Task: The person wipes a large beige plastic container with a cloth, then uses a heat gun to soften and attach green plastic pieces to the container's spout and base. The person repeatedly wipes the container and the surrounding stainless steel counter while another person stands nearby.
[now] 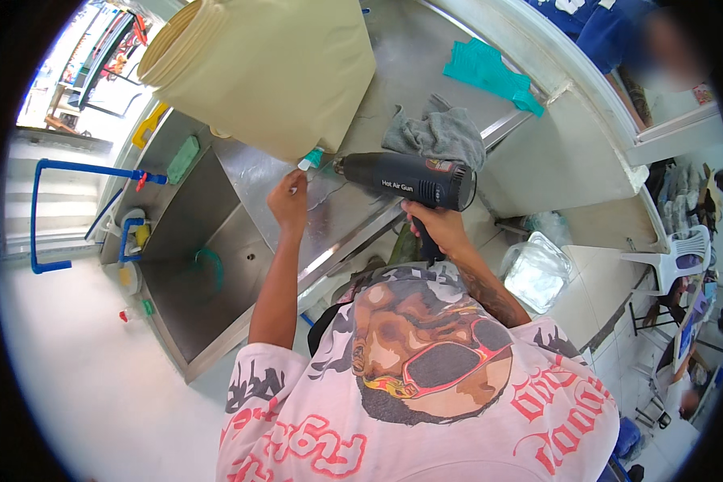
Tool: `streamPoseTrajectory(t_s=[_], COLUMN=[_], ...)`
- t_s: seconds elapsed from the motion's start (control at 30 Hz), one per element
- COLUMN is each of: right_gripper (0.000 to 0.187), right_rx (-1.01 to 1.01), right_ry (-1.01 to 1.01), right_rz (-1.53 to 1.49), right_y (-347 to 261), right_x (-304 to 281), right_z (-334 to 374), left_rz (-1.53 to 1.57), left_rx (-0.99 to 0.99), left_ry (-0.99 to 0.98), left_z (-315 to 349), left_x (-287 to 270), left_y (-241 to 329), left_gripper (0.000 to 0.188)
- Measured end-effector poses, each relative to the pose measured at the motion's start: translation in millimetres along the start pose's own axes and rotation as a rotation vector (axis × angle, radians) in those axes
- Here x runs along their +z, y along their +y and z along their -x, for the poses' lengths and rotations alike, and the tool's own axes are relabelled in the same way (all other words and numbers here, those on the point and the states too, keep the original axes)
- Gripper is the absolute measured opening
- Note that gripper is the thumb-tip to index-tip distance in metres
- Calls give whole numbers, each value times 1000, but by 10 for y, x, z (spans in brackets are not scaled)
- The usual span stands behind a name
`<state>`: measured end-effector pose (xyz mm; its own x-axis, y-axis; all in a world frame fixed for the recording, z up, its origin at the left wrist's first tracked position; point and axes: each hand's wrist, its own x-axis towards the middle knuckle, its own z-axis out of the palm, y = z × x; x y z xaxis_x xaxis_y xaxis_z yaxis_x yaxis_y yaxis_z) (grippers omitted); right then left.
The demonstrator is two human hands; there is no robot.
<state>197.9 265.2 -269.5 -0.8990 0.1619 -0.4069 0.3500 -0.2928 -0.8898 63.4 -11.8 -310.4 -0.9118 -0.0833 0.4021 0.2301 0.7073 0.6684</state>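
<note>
My right hand [442,225] is wrapped round the handle of a black heat gun [377,173], which lies level with its nozzle toward the left. Just beyond the nozzle is a small green and white spout [311,158] at the lower edge of a big cream plastic container [273,72]. My left hand [289,198] is closed right below the spout's white end. A small white bit shows between its fingers, too small to name. Whether these fingers touch the spout, I cannot tell.
The container lies on a steel counter [249,177] beside a deep steel sink [209,281]. Behind the heat gun are a grey cloth [438,132] and a teal glove [490,76]. Blue piping [88,165] stands at the left, and a white chair [675,253] at the far right.
</note>
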Motion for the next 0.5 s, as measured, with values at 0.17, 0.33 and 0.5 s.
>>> streamPoseTrajectory(t_s=[0.17,0.33,0.5], right_gripper=[20,35,57], right_rx=[159,-754,-697], right_ry=[-88,101,-322], right_rz=[-177,293,753], right_y=[89,52,-178], right_x=[-138,-339,-310], right_z=[-145,-48,145], left_rz=[-102,-21,44], left_rx=[-109,-311,-364], left_ry=[51,86,70], left_z=[239,505,698], left_x=[-480,-819,-910], left_y=[39,59,-28], left_gripper=[14,15,15])
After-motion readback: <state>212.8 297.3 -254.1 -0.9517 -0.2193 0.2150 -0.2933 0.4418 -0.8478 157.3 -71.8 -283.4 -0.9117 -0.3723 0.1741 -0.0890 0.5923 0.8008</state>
